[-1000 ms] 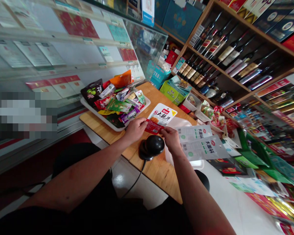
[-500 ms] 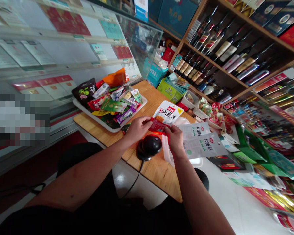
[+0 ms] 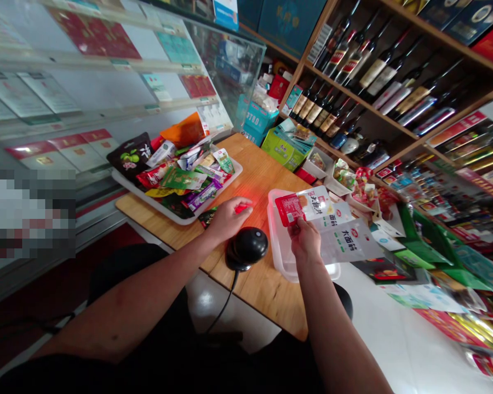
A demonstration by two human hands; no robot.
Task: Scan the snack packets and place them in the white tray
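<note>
My right hand (image 3: pixel 306 238) grips a red-and-white snack packet (image 3: pixel 290 210) by its lower edge, over a translucent plastic tray (image 3: pixel 276 246). Two grey-and-white snack packets (image 3: pixel 355 241) lie across the tray's right side, partly behind that hand. My left hand (image 3: pixel 229 219) is held above the wooden table with its fingers loosely stretched and nothing visible in them. Red light falls on its fingertips and on the wood. Just right of it stands a black barcode scanner (image 3: pixel 250 246) with a cable running down toward me.
A white tray (image 3: pixel 184 221) heaped with assorted snack packets sits at the left of the wooden table (image 3: pixel 246 158). Beyond are a glass display counter (image 3: pixel 246 60), a green carton (image 3: pixel 282 149) and shelves of bottles (image 3: pixel 370 82). Snack boxes (image 3: pixel 423 235) line the right side.
My left hand has let go of the snack packet and moved slightly left. My right hand has carried the packet right, away from the scanner and over the translucent tray.
</note>
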